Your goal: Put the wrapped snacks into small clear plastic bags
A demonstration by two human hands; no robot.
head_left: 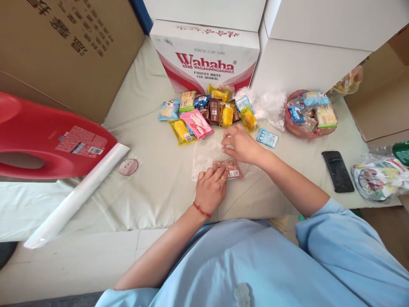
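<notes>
My left hand (211,185) presses its bent fingers onto a flat reddish-brown snack packet (235,172) with a white label. Under the packet lies a clear plastic film (201,160), spread on the pale cloth. Just beyond, my right hand (241,145) has curled fingers and thumb at the far part of this film, seemingly pinching it; the fingertips are partly hidden. Several wrapped snacks lie past my hands, among them a pink packet (197,123), a brown packet (215,111) and a yellow packet (182,131). A light-blue packet (267,137) sits right of my right hand.
A white roll (76,196) leans by a red container (47,136) at left, near a round pinkish disc (128,166). A Wahaha carton (207,64) stands behind. To the right are crumpled plastic (271,106), a pink bowl (295,130) of snacks and a black phone (338,171).
</notes>
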